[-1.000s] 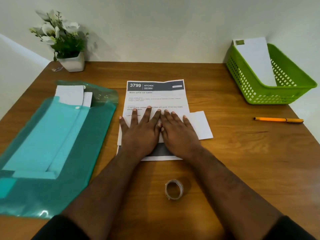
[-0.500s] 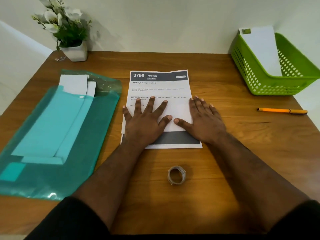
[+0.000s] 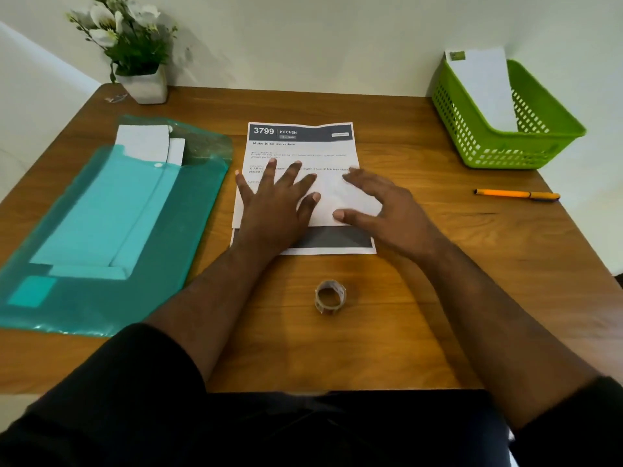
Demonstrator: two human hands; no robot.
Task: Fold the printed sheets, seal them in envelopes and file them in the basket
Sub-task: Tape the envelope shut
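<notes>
I sit at a wooden table (image 3: 421, 298) set against a pale wall. On it, at the far left corner, stands a potted plant (image 3: 135, 62) with white flowers. Along my left lies a green plastic folder (image 3: 188, 237) with white envelopes (image 3: 143, 141) poking out at its far end. In the middle lies the printed sheet (image 3: 303, 143), its near part folded up over itself. Just nearer me sits a roll of tape (image 3: 330, 297). At the far right corner rests a green basket (image 3: 485, 146) with one envelope leaning inside, and an orange pen (image 3: 515, 194) lies nearer than it.
</notes>
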